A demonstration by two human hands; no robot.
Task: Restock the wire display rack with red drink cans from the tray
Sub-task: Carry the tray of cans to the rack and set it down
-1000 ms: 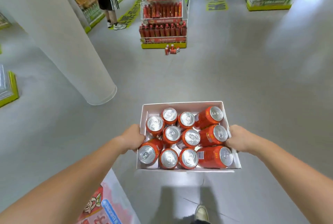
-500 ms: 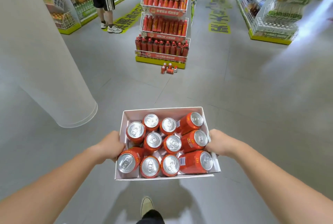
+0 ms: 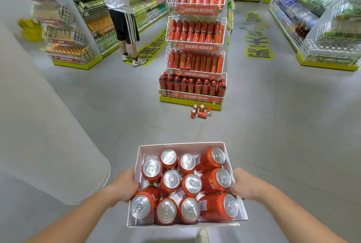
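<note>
I carry a white cardboard tray (image 3: 181,145) at waist height, filled with several red drink cans (image 3: 171,181), most upright, three on the right lying tilted. My left hand (image 3: 125,186) grips the tray's left wall and my right hand (image 3: 242,184) grips its right wall. Straight ahead stands the white wire display rack (image 3: 196,47) on a yellow base, its tiers stocked with red cans and red bottles. A small cluster of red cans (image 3: 200,112) sits on the floor at the rack's foot, one lying on its side.
A thick white pillar (image 3: 45,125) rises close on my left. A person in black shorts (image 3: 125,26) stands left of the rack by yellow-based shelves (image 3: 76,55). More shelving (image 3: 330,47) lines the right. Grey floor lies between me and the rack; my shoe (image 3: 202,237) shows below.
The rack has come nearer and larger in view as I walk toward it, and the pillar has slid back on the left. Both hands keep the same hold on the tray.
</note>
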